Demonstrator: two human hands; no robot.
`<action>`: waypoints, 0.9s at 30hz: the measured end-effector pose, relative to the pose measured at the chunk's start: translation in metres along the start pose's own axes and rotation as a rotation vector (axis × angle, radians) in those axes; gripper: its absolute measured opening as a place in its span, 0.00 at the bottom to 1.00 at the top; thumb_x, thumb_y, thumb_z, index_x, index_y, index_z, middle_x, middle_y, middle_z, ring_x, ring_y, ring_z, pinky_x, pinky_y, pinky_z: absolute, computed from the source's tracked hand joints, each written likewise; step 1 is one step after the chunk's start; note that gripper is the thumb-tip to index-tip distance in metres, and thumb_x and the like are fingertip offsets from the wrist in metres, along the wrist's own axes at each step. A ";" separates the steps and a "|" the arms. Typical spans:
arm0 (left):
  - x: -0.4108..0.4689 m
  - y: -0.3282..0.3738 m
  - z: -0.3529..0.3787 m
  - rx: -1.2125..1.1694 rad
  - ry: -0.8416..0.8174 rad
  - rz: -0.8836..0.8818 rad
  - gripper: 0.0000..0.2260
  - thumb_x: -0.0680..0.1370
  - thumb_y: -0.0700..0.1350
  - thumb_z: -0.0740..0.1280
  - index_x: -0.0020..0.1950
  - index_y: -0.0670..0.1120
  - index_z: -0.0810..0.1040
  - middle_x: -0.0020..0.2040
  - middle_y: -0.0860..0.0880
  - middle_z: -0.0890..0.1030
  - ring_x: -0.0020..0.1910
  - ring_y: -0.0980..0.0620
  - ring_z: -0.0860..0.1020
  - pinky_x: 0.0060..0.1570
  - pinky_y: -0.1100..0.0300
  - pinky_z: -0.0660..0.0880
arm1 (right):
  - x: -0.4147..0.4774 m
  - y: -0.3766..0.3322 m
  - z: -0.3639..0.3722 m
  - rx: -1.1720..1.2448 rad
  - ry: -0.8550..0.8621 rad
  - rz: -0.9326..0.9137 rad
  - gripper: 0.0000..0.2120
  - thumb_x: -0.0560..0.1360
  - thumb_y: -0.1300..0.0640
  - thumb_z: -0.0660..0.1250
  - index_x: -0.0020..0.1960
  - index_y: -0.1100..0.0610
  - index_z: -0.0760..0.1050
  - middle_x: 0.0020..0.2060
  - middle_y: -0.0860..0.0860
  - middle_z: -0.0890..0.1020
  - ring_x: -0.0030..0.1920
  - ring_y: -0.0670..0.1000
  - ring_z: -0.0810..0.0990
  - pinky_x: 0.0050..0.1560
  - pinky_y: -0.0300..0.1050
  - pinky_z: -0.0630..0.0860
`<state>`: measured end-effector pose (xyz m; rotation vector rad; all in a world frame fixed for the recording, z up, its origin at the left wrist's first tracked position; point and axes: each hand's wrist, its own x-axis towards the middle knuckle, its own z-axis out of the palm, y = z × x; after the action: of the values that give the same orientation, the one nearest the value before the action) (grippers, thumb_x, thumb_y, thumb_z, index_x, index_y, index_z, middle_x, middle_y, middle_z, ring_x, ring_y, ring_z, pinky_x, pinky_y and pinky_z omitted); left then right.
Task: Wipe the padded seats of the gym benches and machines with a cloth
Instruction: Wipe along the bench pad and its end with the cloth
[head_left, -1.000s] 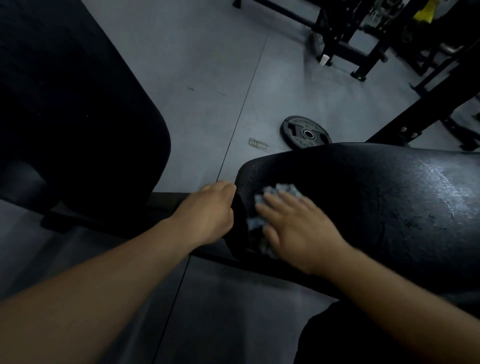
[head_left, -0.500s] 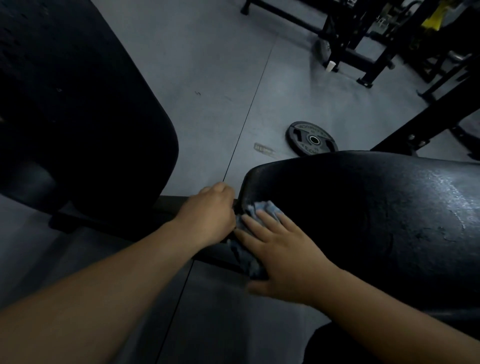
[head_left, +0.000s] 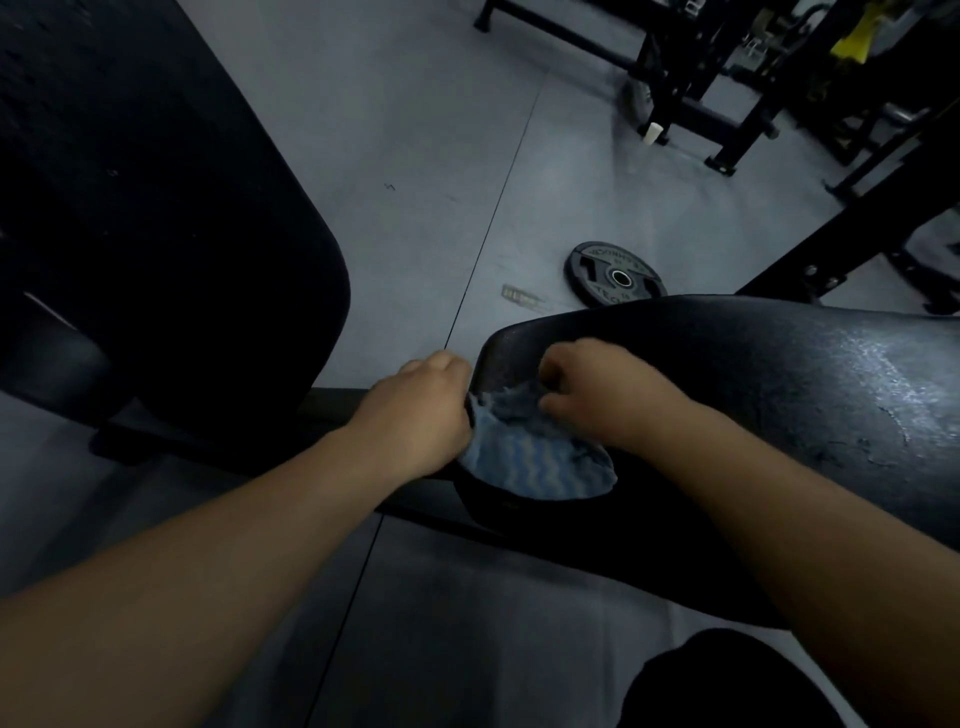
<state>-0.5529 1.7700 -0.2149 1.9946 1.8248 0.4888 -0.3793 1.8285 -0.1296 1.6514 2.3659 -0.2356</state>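
Our blue wavy-striped cloth (head_left: 535, 462) lies bunched on the near end of the black padded seat (head_left: 753, 395) and drapes over its edge. Our right hand (head_left: 597, 402) grips it, fingers curled into the upper folds. Our left hand (head_left: 423, 410) is curled at the seat's tip and touches the cloth's edge; we cannot tell whether it grips anything. A second dark pad (head_left: 156, 234) stands to the left. On the grey floor (head_left: 415, 130) a weight plate (head_left: 615, 278) lies just behind the seat, with black rack frames (head_left: 691, 109) farther off.
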 end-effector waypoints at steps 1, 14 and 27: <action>0.000 0.002 0.002 0.000 -0.007 -0.001 0.14 0.79 0.41 0.60 0.64 0.43 0.71 0.64 0.46 0.72 0.60 0.44 0.72 0.53 0.50 0.73 | -0.003 0.000 -0.002 -0.181 0.109 -0.002 0.10 0.76 0.52 0.68 0.55 0.53 0.73 0.52 0.53 0.77 0.54 0.57 0.76 0.46 0.49 0.72; 0.012 0.008 0.009 -0.018 -0.050 -0.050 0.15 0.78 0.41 0.60 0.65 0.46 0.70 0.64 0.46 0.72 0.61 0.45 0.72 0.53 0.52 0.71 | -0.051 -0.044 0.100 -0.144 0.229 -0.222 0.22 0.79 0.43 0.56 0.68 0.50 0.75 0.70 0.54 0.73 0.70 0.58 0.69 0.71 0.57 0.64; 0.012 0.004 0.015 -0.107 -0.027 -0.054 0.15 0.81 0.43 0.57 0.68 0.43 0.69 0.67 0.44 0.71 0.64 0.42 0.72 0.61 0.48 0.71 | 0.012 -0.026 0.056 0.137 0.107 -0.196 0.17 0.74 0.55 0.58 0.60 0.57 0.76 0.61 0.56 0.77 0.60 0.60 0.74 0.65 0.52 0.66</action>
<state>-0.5409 1.7814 -0.2261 1.8675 1.7926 0.5286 -0.4020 1.8152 -0.1874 1.5232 2.6492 -0.3619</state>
